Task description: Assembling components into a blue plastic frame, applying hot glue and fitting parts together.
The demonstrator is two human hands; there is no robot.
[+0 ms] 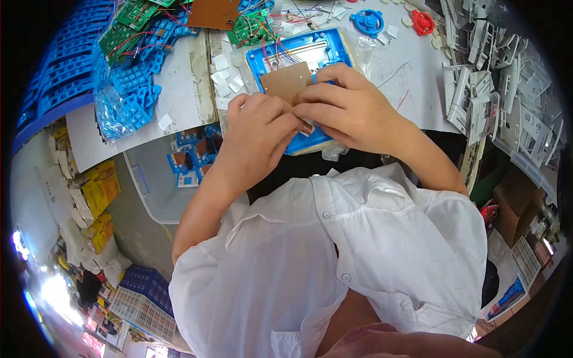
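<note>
A flat brown board [286, 82], which looks like a circuit board, stands tilted over an open blue plastic casing [292, 42]. My left hand [256, 128] is closed at the board's lower edge, its fingertips and thumb pressed together. A small brown and white bit shows by that thumb, too covered to name. From the other side my right hand [352, 107] pinches the board's lower right corner. The fingertips of both hands meet there and hide that corner. Thin red wires [277, 51] run across the casing behind the board.
Green circuit boards [250, 28] with wires lie at the back, beside a larger brown panel [213, 13]. Blue keypad pieces [134, 83] pile up at left. White plastic parts [477, 101] heap at right. A clear bin [152, 191] sits below the table's left side. Blue [367, 22] and red [422, 22] rings lie behind.
</note>
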